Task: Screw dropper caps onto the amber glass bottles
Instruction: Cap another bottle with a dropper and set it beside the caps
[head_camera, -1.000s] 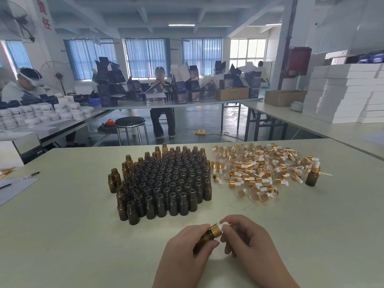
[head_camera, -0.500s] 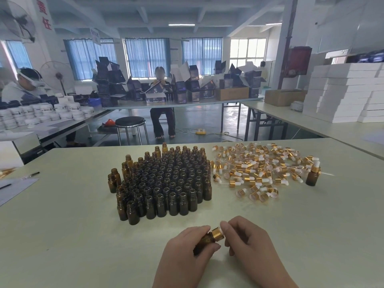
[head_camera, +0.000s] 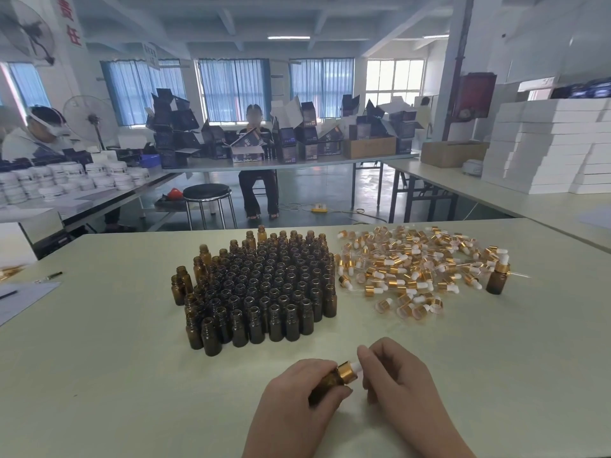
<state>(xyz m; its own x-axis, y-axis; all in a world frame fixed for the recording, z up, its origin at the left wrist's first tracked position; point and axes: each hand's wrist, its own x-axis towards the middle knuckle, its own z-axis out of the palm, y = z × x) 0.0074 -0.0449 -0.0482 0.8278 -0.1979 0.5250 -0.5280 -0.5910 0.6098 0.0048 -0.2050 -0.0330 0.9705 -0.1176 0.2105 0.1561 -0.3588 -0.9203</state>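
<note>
In the head view, the left hand [head_camera: 297, 403] gripped an amber bottle [head_camera: 325, 383], largely hidden by its curled fingers [head_camera: 314, 368], just above the surface [head_camera: 115, 375]. The right hand [head_camera: 400, 388] curled beside the dropper cap [head_camera: 347, 373]; with its thumb hidden, its grip could not be told.

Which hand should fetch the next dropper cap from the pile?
Right. The right hand lies nearer the loose cap pile, on its side, fingers only at the dropper cap; the left hand grips the bottle.
</note>
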